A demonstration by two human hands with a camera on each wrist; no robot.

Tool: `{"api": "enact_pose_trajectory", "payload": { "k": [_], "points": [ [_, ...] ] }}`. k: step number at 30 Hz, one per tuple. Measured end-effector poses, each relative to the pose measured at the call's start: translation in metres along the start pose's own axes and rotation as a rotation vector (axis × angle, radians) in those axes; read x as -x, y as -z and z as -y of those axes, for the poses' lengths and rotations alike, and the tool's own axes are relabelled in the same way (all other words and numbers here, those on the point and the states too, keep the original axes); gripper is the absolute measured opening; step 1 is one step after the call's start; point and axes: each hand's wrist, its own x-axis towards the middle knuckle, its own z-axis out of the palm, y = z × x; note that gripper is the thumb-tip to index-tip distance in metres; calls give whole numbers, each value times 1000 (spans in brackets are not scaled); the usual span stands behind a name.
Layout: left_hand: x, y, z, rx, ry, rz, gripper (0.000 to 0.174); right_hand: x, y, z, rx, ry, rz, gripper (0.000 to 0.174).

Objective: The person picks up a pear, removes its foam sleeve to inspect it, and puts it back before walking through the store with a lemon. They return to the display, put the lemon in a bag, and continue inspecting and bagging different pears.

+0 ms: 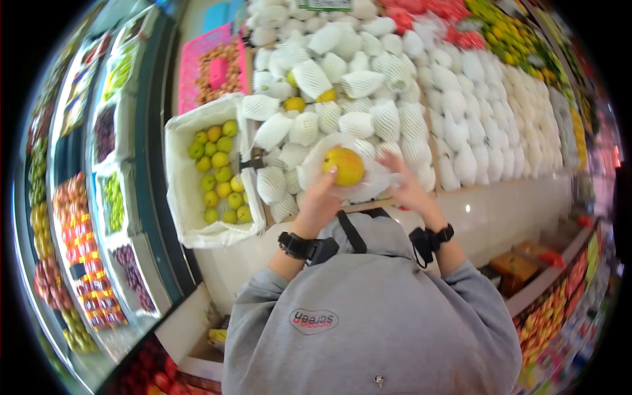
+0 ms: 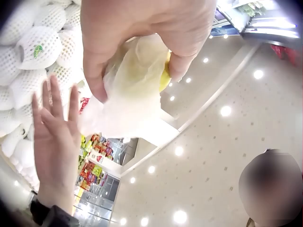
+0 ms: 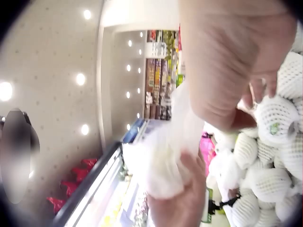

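A round yellow fruit with an orange-red blush (image 1: 343,166) sits in a thin white wrapper (image 1: 373,179), its top bare in the head view. My left hand (image 1: 319,204) grips fruit and wrapper from the left, thumb against the fruit's side. In the left wrist view, that hand's fingers curve round the wrapped fruit, with some yellow skin (image 2: 165,78) showing beside the thumb. To the right, my right hand (image 1: 413,191) is at the wrapper's edge. Its fingers (image 2: 57,99) are spread and straight in the left wrist view, with nothing held.
Fruits in white foam nets (image 1: 355,85) cover the stand ahead. A white-lined crate (image 1: 172,178) of yellow-green fruit stands left, below a pink basket (image 1: 191,66) of small brown items. Bare yellow fruits (image 1: 294,104) lie among the nets. Shelves of packed produce (image 1: 85,250) line the far left.
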Motion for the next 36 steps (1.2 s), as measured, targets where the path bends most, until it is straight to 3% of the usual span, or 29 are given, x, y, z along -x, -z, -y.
{"api": "enact_pose_trajectory", "payload": {
  "k": [2, 3, 5, 6, 9, 12, 15, 18, 21, 22, 25, 31, 34, 36],
  "points": [
    [-2, 2, 11, -19, -137, -79, 49, 5, -17, 10, 35, -210, 282, 77],
    [-2, 2, 13, -180, -207, -109, 48, 3, -26, 21, 25, -352, 435, 82],
    [2, 2, 17, -503, -314, -186, 46, 0, -43, 11, -193, -335, 536, 79],
    [9, -8, 15, -374, -221, -252, 43, -3, -48, 7, -306, -335, 578, 78],
    [22, -1, 27, -340, -251, -299, 44, -21, -49, 25, -230, -363, 564, 65],
    [40, -3, 29, -330, -290, -345, 44, -41, -53, 39, 52, -209, 694, 54],
    [53, 4, 29, -385, -374, -410, 47, -45, -72, 39, -195, -243, 742, 57],
    [66, 17, 29, -621, -445, -535, 51, -50, -86, 21, -162, -14, 772, 64],
    [77, 17, 23, -802, -489, -598, 53, -47, -84, 17, -187, -269, 768, 76],
    [81, 15, 20, -844, -501, -599, 53, -45, -83, 17, -192, -351, 758, 80],
    [81, 30, 15, -1106, -333, -486, 54, -51, -89, 9, -253, -355, 745, 82],
    [73, 41, -10, -1352, -390, -249, 55, -54, -97, 9, -174, -383, 659, 80],
    [71, 49, -21, -1344, -281, -185, 67, -56, -101, 10, -270, -379, 583, 76],
    [69, 54, -27, -1353, -317, -145, 76, -57, -106, 17, -246, -389, 522, 71]
  ]
}}
